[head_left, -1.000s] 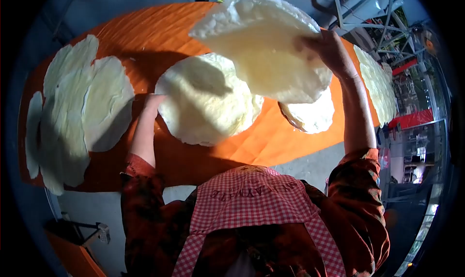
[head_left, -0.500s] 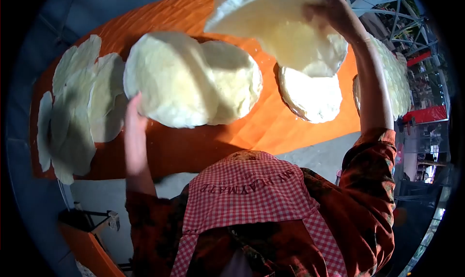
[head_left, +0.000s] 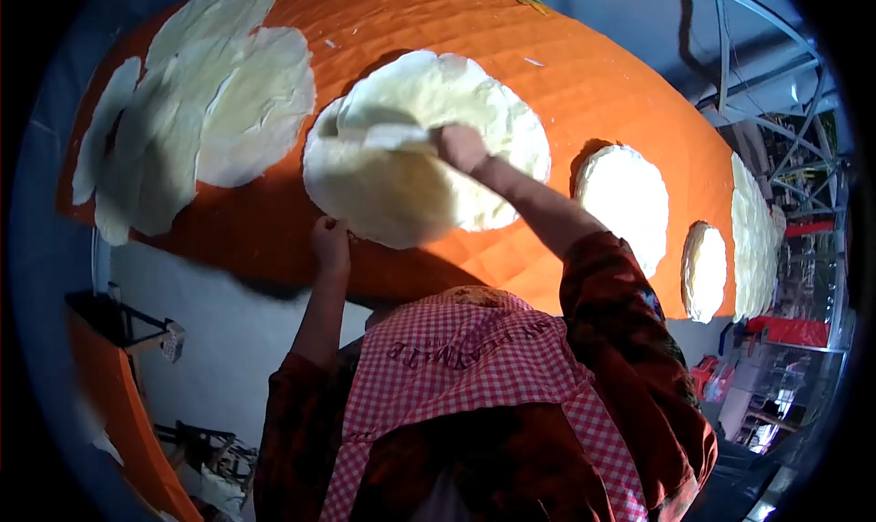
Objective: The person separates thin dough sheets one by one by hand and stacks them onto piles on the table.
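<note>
As a thin, round, cream-coloured sheet (head_left: 388, 198) mid-frame is gripped by the right hand (head_left: 463, 149), creasing could be caused by uneven pulling; the left hand (head_left: 330, 242) is curled, its hold unclear.

Cloth (head_left: 607, 84) likely passable beyond right forearm (head_left: 534, 199).

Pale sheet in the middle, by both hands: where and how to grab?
Probably pinch the near-left rim of the pale sheet from the person's side, thumb above, fingers beneath. It looks thin and broad, and that rim seems to extend past the layer it overlaps, beside the left hand. The right hand crowds its far edge.
</note>
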### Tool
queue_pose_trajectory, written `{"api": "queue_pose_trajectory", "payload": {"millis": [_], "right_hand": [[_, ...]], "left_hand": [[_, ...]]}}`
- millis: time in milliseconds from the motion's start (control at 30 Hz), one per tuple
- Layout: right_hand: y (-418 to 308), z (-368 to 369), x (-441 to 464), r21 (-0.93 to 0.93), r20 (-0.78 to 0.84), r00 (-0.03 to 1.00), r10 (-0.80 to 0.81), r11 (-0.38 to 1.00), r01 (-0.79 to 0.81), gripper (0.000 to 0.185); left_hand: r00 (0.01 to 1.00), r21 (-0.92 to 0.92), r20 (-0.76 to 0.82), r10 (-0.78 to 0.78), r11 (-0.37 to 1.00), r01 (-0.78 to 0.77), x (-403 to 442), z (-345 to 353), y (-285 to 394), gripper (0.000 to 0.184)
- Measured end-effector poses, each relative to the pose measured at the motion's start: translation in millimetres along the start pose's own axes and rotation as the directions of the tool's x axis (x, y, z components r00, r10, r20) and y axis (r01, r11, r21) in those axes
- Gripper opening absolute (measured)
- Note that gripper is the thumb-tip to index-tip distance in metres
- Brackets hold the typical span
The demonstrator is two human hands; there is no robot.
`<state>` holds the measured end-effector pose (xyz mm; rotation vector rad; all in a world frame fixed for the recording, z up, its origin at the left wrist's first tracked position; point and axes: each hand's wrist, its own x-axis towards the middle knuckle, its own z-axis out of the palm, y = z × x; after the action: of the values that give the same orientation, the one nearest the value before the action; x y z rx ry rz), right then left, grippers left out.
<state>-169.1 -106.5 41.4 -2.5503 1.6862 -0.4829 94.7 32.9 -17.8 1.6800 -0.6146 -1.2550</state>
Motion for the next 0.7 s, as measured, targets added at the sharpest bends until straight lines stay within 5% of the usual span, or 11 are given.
{"api": "queue_pose_trajectory", "payload": {"millis": [67,167,367,433,567,700], "right_hand": [[-12,-63,34,-0.006,0.183,0.98,0.078,0.997,-0.078,0.016],[-53,-131,43,-0.098,-0.069,0.992,-0.108,0.99,0.101,0.011],[-106,-6,-49,-0.121,0.053,0.966,-0.254,0.958,0.259,0.012],[-100,51,-79,-0.013,0.038,0.956,-0.292,0.956,0.293,0.017],[-111,44,-78,0.015,0.169,0.974,-0.151,0.988,0.151,0.022],[-124,41,-82,-0.004,0.176,0.976,-0.13,0.991,0.133,0.028]], "left_hand": [[0.998,-0.019,0.03,-0.054,0.998,0.055,-11,-1,13,0.007],[1.0,0.06,0.025,0.002,0.998,-0.004,-2,-4,1,0.009],[0.952,0.287,0.008,0.305,0.912,-0.294,23,-9,-24,0.012],[0.982,0.128,0.018,0.188,0.974,-0.189,28,-9,-26,0.012],[0.981,-0.257,0.154,-0.121,0.953,0.158,15,-10,-11,0.018],[0.938,-0.348,0.261,-0.23,0.884,0.313,3,-10,14,0.028]]}}
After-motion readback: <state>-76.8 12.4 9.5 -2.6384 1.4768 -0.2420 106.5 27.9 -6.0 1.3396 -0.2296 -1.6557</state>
